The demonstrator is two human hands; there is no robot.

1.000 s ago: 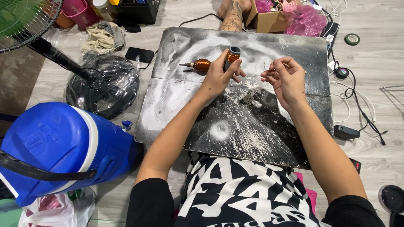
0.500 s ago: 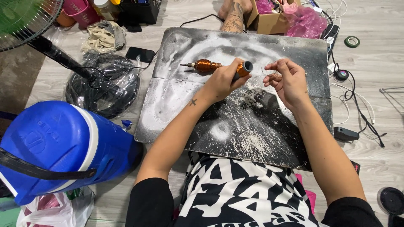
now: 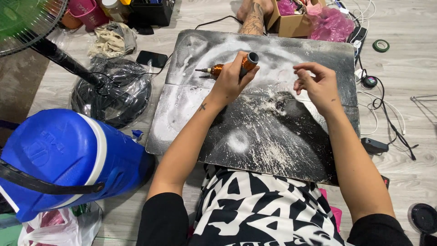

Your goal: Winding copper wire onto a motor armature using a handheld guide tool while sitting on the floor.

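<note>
Head view, looking straight down: the left hand (image 3: pixel 231 78) has its grip clenched around an orange rotary tool (image 3: pixel 230 67), held low over the far part of a dark, dust-streaked board (image 3: pixel 255 136) lying on the floor, its thin tip pointing left. Over to the right hand (image 3: pixel 318 84), which hovers above the same board with fingers curled loosely together, pinching something too small to make out, while a blue cooler (image 3: pixel 63 159) sits off to the left.

Floor: pale grey wood-look planks (image 3: pixel 409 41), evenly lit.
Left edge: blue cooler (image 3: pixel 63 159); black fan base (image 3: pixel 111 93).
Top edge: cardboard box (image 3: pixel 291 23).
Right edge: tangled cables (image 3: pixel 387 114).
</note>
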